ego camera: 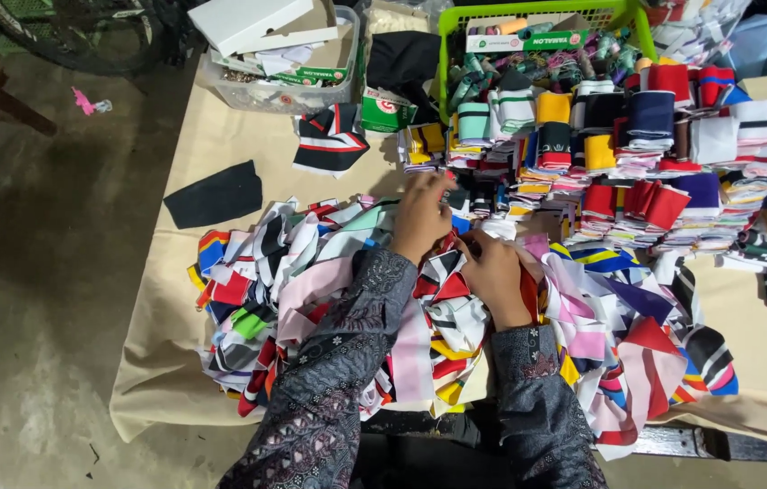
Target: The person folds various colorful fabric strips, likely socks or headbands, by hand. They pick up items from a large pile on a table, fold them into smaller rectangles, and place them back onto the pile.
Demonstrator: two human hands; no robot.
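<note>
A big loose heap of many-coloured fabric pieces (311,272) covers the near part of a table with a beige cloth (166,344). My left hand (422,215) reaches into the top of the heap, fingers curled around some pieces. Close to its right, my right hand (495,272) pinches a red, white and black fabric piece (442,281). Both forearms wear dark patterned sleeves. Behind the hands stand several stacks of folded fabric pieces (637,154).
A green plastic basket (626,16) with thread spools stands at the back. A clear tub (274,91) holding white boxes is at the back left. A black fabric piece (214,195) lies alone on the left. Bare concrete floor (30,272) is to the left.
</note>
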